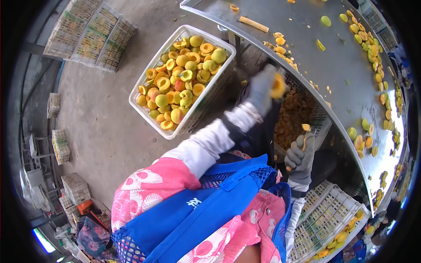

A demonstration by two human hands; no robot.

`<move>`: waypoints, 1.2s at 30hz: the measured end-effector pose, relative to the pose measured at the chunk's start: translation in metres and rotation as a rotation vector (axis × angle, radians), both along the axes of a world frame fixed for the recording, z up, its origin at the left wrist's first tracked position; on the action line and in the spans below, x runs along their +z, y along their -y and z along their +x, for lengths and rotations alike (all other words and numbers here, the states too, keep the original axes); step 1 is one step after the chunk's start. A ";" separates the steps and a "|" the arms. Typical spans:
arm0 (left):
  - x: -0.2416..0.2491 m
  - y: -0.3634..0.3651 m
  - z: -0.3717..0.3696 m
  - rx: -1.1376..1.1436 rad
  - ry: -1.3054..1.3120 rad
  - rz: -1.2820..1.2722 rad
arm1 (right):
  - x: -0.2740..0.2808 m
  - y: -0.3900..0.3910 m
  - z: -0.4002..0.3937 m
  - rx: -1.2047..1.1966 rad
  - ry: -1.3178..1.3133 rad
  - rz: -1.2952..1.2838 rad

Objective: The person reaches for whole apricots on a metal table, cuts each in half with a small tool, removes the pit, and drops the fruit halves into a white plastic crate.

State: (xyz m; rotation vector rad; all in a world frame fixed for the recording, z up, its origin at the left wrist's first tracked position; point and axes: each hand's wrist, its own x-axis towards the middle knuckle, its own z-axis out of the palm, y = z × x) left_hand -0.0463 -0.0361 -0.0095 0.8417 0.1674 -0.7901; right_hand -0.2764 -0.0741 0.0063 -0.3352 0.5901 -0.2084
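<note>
My left hand (262, 90), in a grey glove and smeared by motion, holds a halved peach (277, 86) with its hollowed orange side showing. It is beside the metal table's edge. Lower right, my gloved right hand (301, 158) is closed around a thin pitting tool with a wooden handle (288, 168). A small orange-yellow piece (305, 127) sits at the tool's upper end. Below both hands, under the table edge, a crate holds a heap of brownish-orange scraps (291, 116). Left of my left hand stands a white crate (139, 105) full of peach halves (177, 81).
The metal table (302, 30) curves around the right, with peach halves (372, 48) along its far side and a wooden-handled tool (253, 23) near its edge. Stacked crates (90, 33) stand upper left. Another crate (322, 215) is lower right. A person (93, 236) is lower left.
</note>
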 end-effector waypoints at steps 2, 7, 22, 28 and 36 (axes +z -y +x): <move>-0.040 -0.028 0.081 0.237 0.300 0.046 | -0.011 -0.002 -0.016 -0.031 -0.242 0.010; -0.084 -0.105 0.232 0.141 1.224 1.668 | -0.016 -0.015 -0.010 -0.062 -0.459 0.002; 0.010 0.023 0.072 -0.289 1.578 0.570 | -0.017 -0.016 -0.017 -0.077 -0.330 0.021; 0.060 0.174 -0.141 -0.918 1.879 0.080 | 0.001 -0.012 -0.065 -0.231 -0.236 -0.081; 0.024 0.300 -0.270 -1.182 2.144 0.670 | 0.011 -0.012 -0.118 -0.366 -0.327 -0.304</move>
